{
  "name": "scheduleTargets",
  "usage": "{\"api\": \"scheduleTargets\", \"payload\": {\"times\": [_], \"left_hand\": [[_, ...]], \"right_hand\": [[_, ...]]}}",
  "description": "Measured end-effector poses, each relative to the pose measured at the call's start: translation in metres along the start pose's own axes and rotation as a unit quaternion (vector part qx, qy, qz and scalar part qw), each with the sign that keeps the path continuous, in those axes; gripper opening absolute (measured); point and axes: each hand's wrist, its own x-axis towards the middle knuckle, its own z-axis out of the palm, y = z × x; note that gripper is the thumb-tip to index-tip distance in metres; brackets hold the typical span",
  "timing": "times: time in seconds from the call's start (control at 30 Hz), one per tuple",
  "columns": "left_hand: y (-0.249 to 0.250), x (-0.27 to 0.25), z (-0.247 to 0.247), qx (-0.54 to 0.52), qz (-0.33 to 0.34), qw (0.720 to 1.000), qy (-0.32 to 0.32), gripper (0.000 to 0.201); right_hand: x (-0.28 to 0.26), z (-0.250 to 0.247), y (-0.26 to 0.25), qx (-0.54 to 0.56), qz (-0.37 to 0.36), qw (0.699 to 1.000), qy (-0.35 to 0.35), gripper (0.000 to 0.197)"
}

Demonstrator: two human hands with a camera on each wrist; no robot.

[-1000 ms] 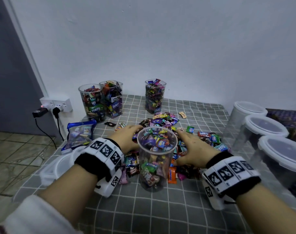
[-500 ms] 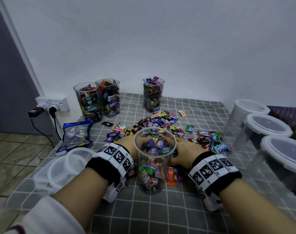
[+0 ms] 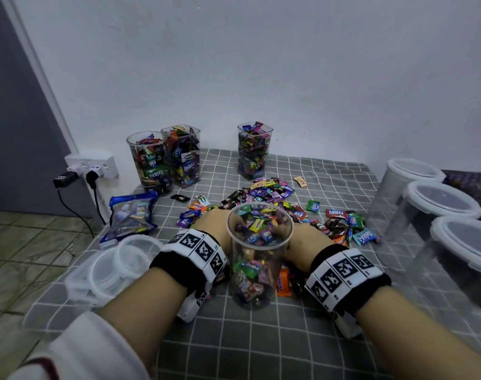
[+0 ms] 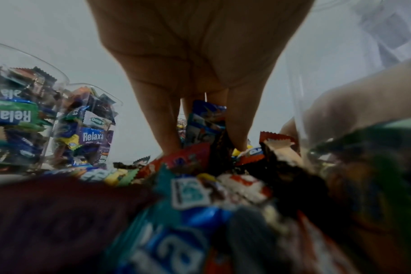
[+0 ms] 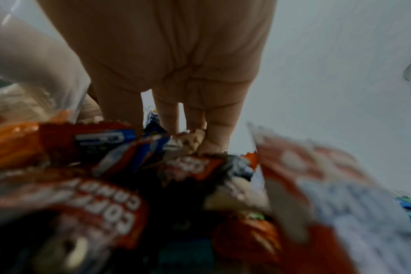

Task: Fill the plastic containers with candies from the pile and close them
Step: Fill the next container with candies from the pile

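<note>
A clear round container (image 3: pixel 258 259), partly filled with wrapped candies, stands open on the checked cloth in front of me. Behind it lies the pile of loose candies (image 3: pixel 272 193). My left hand (image 3: pixel 214 223) sits just left of the container's rim and my right hand (image 3: pixel 305 239) just right of it, both palm down in the near edge of the pile. In the left wrist view, straight fingers (image 4: pixel 164 120) reach down into the wrappers, one candy standing between them. The right wrist view shows fingers (image 5: pixel 214 129) dipping into candies likewise. All the fingertips are buried.
Three filled, lidless containers (image 3: pixel 148 163) (image 3: pixel 183 157) (image 3: pixel 254 152) stand at the back. Three lidded empty containers (image 3: pixel 439 212) line the right side. A blue candy bag (image 3: pixel 131 215) and loose lids (image 3: pixel 116 267) lie left, near the table edge and a wall socket (image 3: pixel 91 168).
Both hands have drawn back from the middle of the pile toward the container, closing in on either side of it and dragging candies along.
</note>
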Motion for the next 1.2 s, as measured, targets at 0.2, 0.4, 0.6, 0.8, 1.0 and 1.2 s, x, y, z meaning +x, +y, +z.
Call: {"api": "scheduleTargets", "payload": {"times": [0.2, 0.4, 0.6, 0.8, 1.0, 1.2], "left_hand": [[0.001, -0.003, -0.002, 0.007, -0.020, 0.999, 0.048, 0.021], [0.007, -0.013, -0.009, 0.005, -0.004, 0.996, 0.090, 0.026], [0.007, -0.019, -0.012, -0.025, 0.001, 0.992, 0.123, 0.029], [0.010, -0.023, -0.017, -0.060, 0.000, 0.985, 0.160, 0.020], [0.011, -0.030, -0.018, -0.131, 0.013, 0.972, 0.195, 0.021], [0.012, -0.037, -0.022, -0.218, 0.024, 0.948, 0.231, 0.023]], "right_hand": [[-0.006, -0.004, -0.003, 0.024, 0.010, 0.999, 0.024, 0.028], [-0.015, -0.015, -0.006, 0.050, 0.027, 0.997, 0.055, 0.024], [-0.014, -0.015, -0.003, 0.042, 0.023, 0.995, 0.092, 0.023], [-0.015, -0.018, 0.004, 0.076, 0.039, 0.986, 0.141, 0.021], [-0.024, -0.023, 0.015, 0.229, 0.062, 0.949, 0.209, 0.016], [-0.036, -0.046, 0.007, 0.367, 0.007, 0.893, 0.260, 0.020]]}}
